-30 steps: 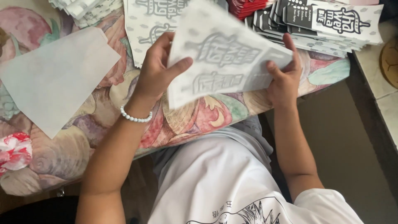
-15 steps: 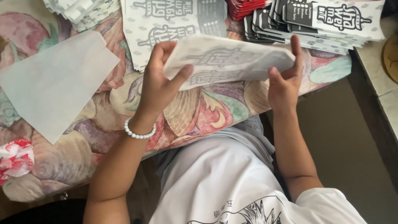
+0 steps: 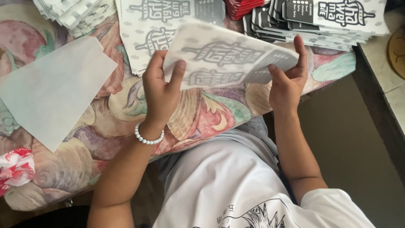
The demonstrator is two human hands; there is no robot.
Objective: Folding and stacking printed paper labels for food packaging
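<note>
Our table (image 3: 105, 126) under a floral cloth — we see a plain white sheet (image 3: 50, 90), printed paper stacks (image 3: 320, 19), folded white pile (image 3: 76, 12), red-white wad (image 3: 14, 166)

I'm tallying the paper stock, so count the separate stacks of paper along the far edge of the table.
3, perhaps more out of frame: a white fanned stack at far left, a printed flat stack in the middle, and a black-and-white stack at far right.

Paper stacks (image 3: 320, 21) crowd the table's (image 3: 202, 114) far edge, seemingly.

Sheet (image 3: 228, 57) above table (image 3: 84, 169) — stacks (image 3: 320, 21) behind.
</note>
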